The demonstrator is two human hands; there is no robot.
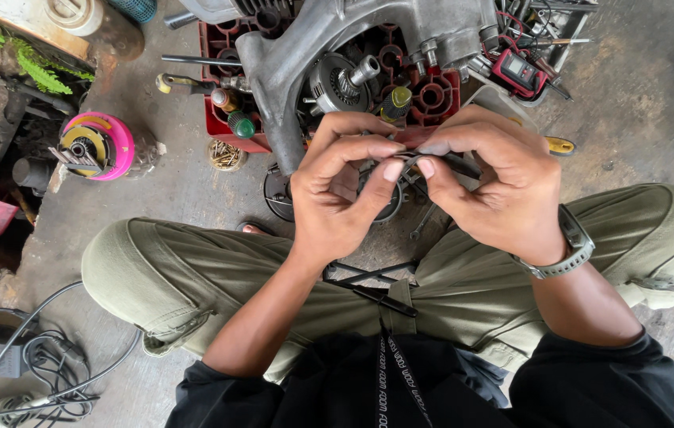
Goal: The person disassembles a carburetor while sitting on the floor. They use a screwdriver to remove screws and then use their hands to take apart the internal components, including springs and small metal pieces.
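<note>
We see both hands raised together over the lap, above a concrete floor (638, 87). Our left hand (341, 186) is curled, thumb and forefinger pinching one end of a thin, dark, slightly bent metal strip (440, 161). Our right hand (499, 186), with a grey wristwatch (570, 250) on its wrist, is likewise clenched and pinches the same strip from the other side, so the strip is gripped by both at once. Its long axis runs roughly left to right between the two thumbs, dipping slightly toward the right hand, which covers more of its length; what kind of part it is we cannot tell.

Directly beyond the hands, partly hidden by them, lies a round dark metal part (388, 208), and farther out a large grey cast-metal engine casing (313, 47) rests on a red plastic crate (230, 131). A green-tipped screwdriver handle (240, 124) lies beside the casing. Well off to the left stands a pink round spool (99, 145).
</note>
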